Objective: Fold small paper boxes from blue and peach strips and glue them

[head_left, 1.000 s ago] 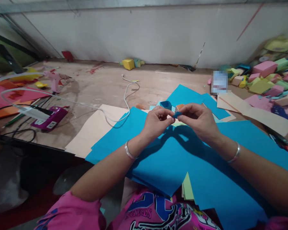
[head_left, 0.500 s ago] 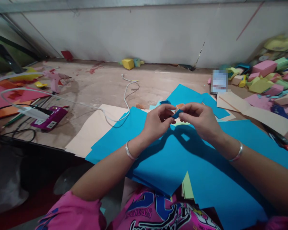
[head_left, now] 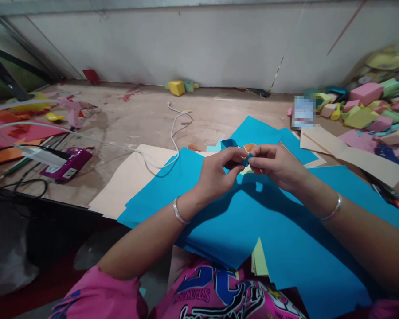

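the pink shirt point(head_left: 216, 290) bears small lettering point(head_left: 193, 296), perhaps "stars"; its larger print cannot be made out.

A small blue paper piece point(head_left: 248, 160) is held up in the air between the left hand point(head_left: 218, 171) and the right hand point(head_left: 282, 166). Part of its shape is hidden by them.

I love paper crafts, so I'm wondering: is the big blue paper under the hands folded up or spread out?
Spread out: the big blue paper shows a wide, flat face and long edges.
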Demonstrator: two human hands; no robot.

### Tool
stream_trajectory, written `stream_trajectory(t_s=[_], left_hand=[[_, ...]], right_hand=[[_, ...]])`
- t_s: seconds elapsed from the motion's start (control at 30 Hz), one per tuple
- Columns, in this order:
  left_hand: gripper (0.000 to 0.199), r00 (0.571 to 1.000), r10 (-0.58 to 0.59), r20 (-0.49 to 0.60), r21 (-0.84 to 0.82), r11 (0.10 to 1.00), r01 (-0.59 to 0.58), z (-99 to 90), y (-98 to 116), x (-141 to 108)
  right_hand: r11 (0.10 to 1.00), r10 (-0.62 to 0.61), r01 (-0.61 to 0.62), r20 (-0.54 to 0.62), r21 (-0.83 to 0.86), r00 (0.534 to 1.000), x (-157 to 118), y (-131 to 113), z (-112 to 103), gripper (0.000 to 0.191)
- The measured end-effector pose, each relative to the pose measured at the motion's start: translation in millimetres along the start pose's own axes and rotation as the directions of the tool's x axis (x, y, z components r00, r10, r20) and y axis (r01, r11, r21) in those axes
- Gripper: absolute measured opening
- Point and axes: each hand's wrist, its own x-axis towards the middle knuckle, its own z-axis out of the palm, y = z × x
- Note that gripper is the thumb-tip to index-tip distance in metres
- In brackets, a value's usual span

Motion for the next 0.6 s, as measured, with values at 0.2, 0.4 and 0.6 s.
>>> stream_trajectory(t_s=[0.2,0.4,0.6], left_hand=[[0.02,0.999,0.016,-0.031,0.03,0.999,-0.015,-0.9,-0.8,-0.4],[0.012,0.994,0.094,-0.046,0.149,0.985,-0.086,0.7,2.1,-3.1],[0.011,0.994,0.094,-0.057,0.168,0.982,-0.083,1.3,-0.7,-2.5]], right_hand=[[0.997,0.059,-0.061,0.026,0.054,0.998,0.3,-3.4,-0.8,0.024],[0.985,0.149,-0.15,0.017,0.089,0.989,0.9,-4.3,2.8,0.027],[0.976,0.181,-0.182,0.016,0.116,0.983,1.6,-3.7,4.7,0.02]])
